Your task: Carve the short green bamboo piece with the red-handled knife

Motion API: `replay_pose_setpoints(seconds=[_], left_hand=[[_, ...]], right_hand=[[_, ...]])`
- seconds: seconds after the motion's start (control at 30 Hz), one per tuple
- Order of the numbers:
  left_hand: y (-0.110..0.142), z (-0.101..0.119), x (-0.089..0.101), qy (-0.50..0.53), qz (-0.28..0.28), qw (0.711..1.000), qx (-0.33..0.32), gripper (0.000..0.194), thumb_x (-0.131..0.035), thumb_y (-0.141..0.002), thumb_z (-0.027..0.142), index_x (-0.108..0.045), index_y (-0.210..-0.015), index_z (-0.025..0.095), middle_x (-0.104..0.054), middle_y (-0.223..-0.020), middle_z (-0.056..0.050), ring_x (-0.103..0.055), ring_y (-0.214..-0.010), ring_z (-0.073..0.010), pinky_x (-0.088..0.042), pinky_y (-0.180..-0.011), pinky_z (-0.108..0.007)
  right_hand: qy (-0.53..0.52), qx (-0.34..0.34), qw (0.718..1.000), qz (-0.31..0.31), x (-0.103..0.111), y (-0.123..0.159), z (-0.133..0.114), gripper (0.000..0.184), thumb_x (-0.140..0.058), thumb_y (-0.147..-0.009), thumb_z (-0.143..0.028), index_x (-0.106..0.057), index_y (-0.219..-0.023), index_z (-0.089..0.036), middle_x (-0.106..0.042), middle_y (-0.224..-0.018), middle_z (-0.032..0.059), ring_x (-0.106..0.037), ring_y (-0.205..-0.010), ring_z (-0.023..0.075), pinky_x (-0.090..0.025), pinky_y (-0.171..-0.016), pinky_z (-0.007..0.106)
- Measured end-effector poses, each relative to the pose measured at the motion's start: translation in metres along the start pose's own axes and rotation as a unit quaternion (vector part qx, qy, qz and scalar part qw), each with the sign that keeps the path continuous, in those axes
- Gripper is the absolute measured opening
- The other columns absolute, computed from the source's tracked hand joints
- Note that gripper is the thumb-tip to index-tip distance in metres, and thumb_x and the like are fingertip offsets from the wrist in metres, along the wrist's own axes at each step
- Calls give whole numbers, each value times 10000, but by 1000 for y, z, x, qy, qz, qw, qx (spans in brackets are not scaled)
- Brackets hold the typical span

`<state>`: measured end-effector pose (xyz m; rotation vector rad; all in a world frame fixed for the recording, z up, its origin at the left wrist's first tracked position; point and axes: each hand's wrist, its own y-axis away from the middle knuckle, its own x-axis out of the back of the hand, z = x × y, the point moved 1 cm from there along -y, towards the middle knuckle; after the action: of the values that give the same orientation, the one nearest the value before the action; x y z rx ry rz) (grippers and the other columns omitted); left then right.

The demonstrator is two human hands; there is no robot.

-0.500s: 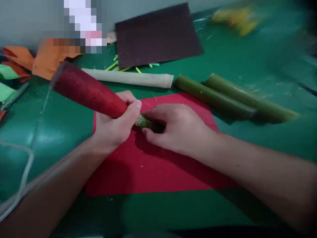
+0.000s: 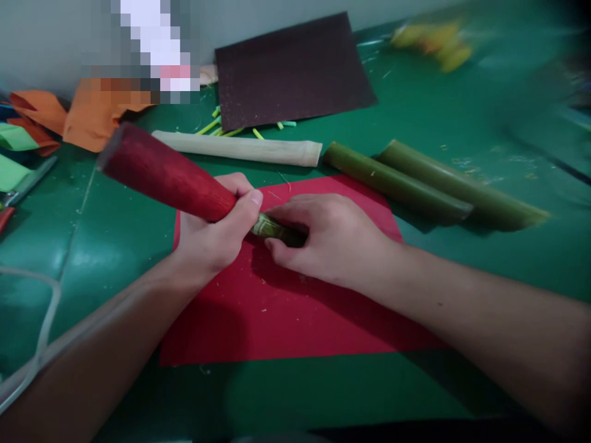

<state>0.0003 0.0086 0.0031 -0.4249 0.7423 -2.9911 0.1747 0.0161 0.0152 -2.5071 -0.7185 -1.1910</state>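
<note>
My left hand (image 2: 219,231) is closed round a red-coloured bamboo tube (image 2: 166,172), its thumb along the top. The tube slants up to the left, and its far end is dark. A short green bamboo end (image 2: 272,226) with pale scrape marks shows between my hands. It lines up with the red tube and looks like the same piece, though my left hand covers the join. My right hand (image 2: 335,237) curls over this green end, thumb below and fingers above. Both hands are over a red sheet (image 2: 295,320) dotted with small shavings.
Behind my hands lie a pale peeled stick (image 2: 249,149) and two green bamboo pieces (image 2: 401,181) (image 2: 471,184). Farther back are a dark sheet (image 2: 295,71) and a blurred yellow thing (image 2: 431,43). Orange paper (image 2: 90,117) and scissors (image 2: 28,184) sit at left on the green table (image 2: 286,394).
The view has shifted very slightly, so the background sits a little lower. Both hands keep their grip and place, with no clear movement of the tube.
</note>
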Motion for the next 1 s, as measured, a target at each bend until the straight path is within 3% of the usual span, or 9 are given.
replay_pose_setpoints(seconds=[0.17, 0.4, 0.53, 0.63, 0.83, 1.0], left_hand=[[-1, 1, 1, -9, -15, 1000, -11, 313, -633, -915, 180, -537, -617, 182, -495, -589, 30, -441, -545, -73, -372, -497, -219], [1, 4, 5, -27, -99, 994, -26, 284, -611, -839, 89, -515, -594, 197, -493, -558, 37, -445, -502, -93, -342, -455, -262], [3, 2, 3, -10, -21, 1000, -14, 306, -606, -890, 132, -519, -606, 204, -478, -576, 35, -429, -523, -100, -354, -498, -286], [3, 0, 1, -7, -9, 1000, -4, 313, -614, -910, 153, -527, -614, 207, -474, -583, 29, -418, -533, -108, -342, -501, -297], [1, 2, 5, -28, -58, 998, -28, 312, -599, -920, 145, -506, -628, 203, -471, -582, 33, -438, -539, -105, -361, -506, -282], [0, 7, 6, -44, -128, 990, -34, 270, -590, -824, 82, -502, -596, 195, -510, -562, 37, -466, -514, -94, -332, -465, -264]], right_hand=[[-4, 0, 1000, 0, 1, -1, -1, 172, -669, -826, -295, -776, -877, -172, -757, -816, 42, -584, -686, 145, -345, -617, 307], [-28, 8, 1000, -6, 0, 1, -1, 149, -666, -833, -274, -775, -868, -179, -742, -771, 28, -563, -643, 125, -321, -600, 302], [-12, 9, 1000, -1, 0, 1, 0, 171, -681, -836, -297, -787, -901, -179, -780, -860, 49, -615, -712, 152, -351, -628, 305], [-5, 0, 1000, -1, 0, 0, 0, 185, -677, -838, -309, -790, -910, -181, -781, -859, 49, -619, -712, 159, -353, -626, 309], [-20, 7, 1000, -4, 1, 0, -2, 155, -668, -825, -287, -767, -855, -171, -741, -781, 34, -563, -658, 134, -330, -606, 307], [-34, 25, 999, -15, 1, 0, -1, 142, -652, -836, -264, -765, -854, -179, -740, -799, 32, -568, -683, 133, -337, -621, 301]])
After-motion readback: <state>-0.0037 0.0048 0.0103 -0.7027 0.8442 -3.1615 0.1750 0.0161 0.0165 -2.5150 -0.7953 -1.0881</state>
